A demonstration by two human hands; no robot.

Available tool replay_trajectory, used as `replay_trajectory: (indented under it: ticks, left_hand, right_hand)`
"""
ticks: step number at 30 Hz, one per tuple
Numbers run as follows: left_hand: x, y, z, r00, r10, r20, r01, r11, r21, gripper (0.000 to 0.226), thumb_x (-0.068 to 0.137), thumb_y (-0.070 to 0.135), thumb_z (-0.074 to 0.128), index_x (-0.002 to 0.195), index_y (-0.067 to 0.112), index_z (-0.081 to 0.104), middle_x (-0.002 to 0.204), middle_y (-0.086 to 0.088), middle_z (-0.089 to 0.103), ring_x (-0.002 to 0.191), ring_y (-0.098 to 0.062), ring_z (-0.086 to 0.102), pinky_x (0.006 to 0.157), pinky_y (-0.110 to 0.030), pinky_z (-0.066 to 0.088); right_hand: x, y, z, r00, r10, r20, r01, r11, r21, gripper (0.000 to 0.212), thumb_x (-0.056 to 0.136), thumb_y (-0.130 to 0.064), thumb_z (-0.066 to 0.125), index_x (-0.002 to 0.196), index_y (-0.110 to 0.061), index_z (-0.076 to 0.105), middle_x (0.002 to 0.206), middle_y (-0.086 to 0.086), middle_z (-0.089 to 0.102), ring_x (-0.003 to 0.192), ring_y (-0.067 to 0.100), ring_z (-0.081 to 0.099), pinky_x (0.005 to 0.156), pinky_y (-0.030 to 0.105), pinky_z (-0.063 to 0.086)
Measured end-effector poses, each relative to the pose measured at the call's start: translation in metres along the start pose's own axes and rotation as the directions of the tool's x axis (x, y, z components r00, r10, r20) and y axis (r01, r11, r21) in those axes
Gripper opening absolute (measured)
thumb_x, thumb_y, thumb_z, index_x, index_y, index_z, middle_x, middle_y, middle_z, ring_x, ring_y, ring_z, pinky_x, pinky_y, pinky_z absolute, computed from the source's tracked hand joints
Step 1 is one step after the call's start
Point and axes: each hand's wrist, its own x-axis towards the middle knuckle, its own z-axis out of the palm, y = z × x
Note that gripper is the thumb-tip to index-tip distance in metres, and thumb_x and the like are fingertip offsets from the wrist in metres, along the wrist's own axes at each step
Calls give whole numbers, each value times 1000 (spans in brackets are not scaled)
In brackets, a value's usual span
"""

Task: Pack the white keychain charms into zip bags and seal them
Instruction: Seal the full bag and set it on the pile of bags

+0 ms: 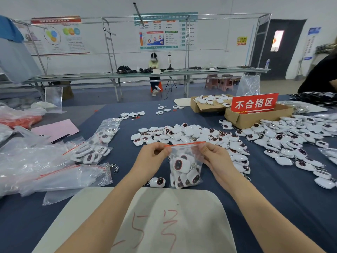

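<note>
Charms [179, 164] are sitting inside a clear zip bag [189, 148]. They are white and rounded, and each is showing a dark shiny oval face. Both hands are holding the bag up above the near edge of the table [273, 198]. The left hand [155, 156] is pinching the red strip at the bag's top left corner, and the right hand [215, 157] is pinching the top right. The strip is looking closed, perhaps not all the way. One loose charm [158, 182] is lying just beside the bag. A big pile of charms [191, 134] is spreading behind it. Filled bags [93, 150] are lying toward the left edge. A brown cardboard box [198, 108] is holding more charms near the far edge.
</note>
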Motion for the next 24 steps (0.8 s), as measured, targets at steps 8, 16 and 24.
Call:
replay_trajectory:
  ticks: [8,16,24]
  left_hand:
    - [0,0,-1,997,74,-3,-74,997,34,13,97,22,68,88,30,72,84,13,73,73,7,61,72,-12,48]
    - [1,2,-2,995,83,59,-85,995,44,6,98,28,65,96,30,70,94,13,71,83,3,61,79,-18,49]
    - [13,14,4,979,117,166,-139,982,127,16,100,31,64,106,20,74,106,14,73,98,4,64,86,-12,46]
  right_hand:
    - [2,1,7,992,26,-120,-27,1000,-7,22,101,-19,57,91,-17,77,96,1,79,103,19,71,100,40,53]
    - [4,4,9,997,-38,-71,33,998,-59,22,102,-24,55,93,-19,75,92,-4,79,92,11,73,81,24,59]
    - [2,-1,4,994,-110,1,107,967,-233,7,94,-20,68,91,-19,75,91,-3,79,88,11,74,75,18,57]
